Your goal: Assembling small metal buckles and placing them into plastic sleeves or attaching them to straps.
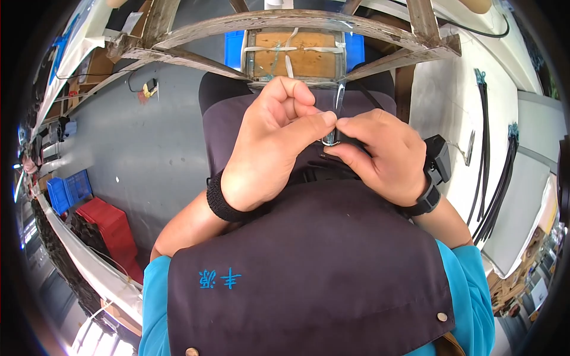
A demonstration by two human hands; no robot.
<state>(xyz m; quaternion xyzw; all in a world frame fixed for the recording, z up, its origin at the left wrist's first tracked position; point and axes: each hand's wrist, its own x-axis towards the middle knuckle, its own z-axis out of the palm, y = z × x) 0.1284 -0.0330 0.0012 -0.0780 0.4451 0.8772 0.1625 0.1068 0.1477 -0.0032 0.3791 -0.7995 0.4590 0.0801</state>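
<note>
In front of my lap, both hands meet at a slim, shiny metal piece (338,98) with a rounded lower end; its exact kind is unclear. My left hand (267,136) is closed, with thumb and forefinger pinching at the metal piece and the other fingers curled. From the right, my right hand (386,148) pinches with thumb and forefinger by the rounded end, on a black strip (354,141) that is mostly hidden by the fingers. Whether the strip passes through the metal cannot be made out.
A worn wooden frame (285,26) spans the far side, before a board-topped stool (294,53). Bundles of black straps (485,113) lie on the white table (442,107) at right. Red (110,222) and blue crates (70,188) stand on the floor at left.
</note>
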